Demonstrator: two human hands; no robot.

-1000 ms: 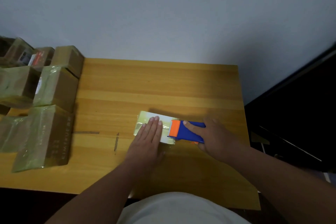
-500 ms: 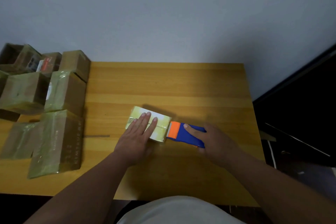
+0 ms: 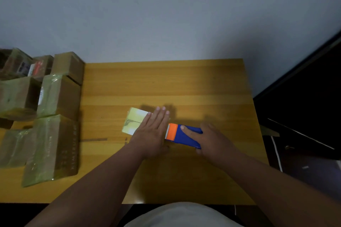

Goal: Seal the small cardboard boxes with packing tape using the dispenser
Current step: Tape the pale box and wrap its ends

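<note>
Head view: a yellow wooden table (image 3: 184,83) is seen from above, set against a pale grey wall (image 3: 166,14). Near the middle of the table a small box (image 3: 135,122) wrapped in glossy tape is laid flat, its right part hidden under the left hand (image 3: 154,131). That hand is spread flat on the box, fingers straight and close together, nothing gripped. Just to the right of the box, a blue tape dispenser (image 3: 184,135) with an orange front and a toothed cutting edge is held by the right hand (image 3: 214,141); the index finger is stretched along its top while the rest of the hand is wrapped around its rear end. The toothed edge is placed right beside the left hand at the box's right end; whether it touches the box cannot be told. Along the left edge of the table a cluster of taped cardboard boxes (image 3: 55,116) is gathered, some stacked, well apart from the small box. A dark doorway (image 3: 304,107) is visible at the right.
</note>
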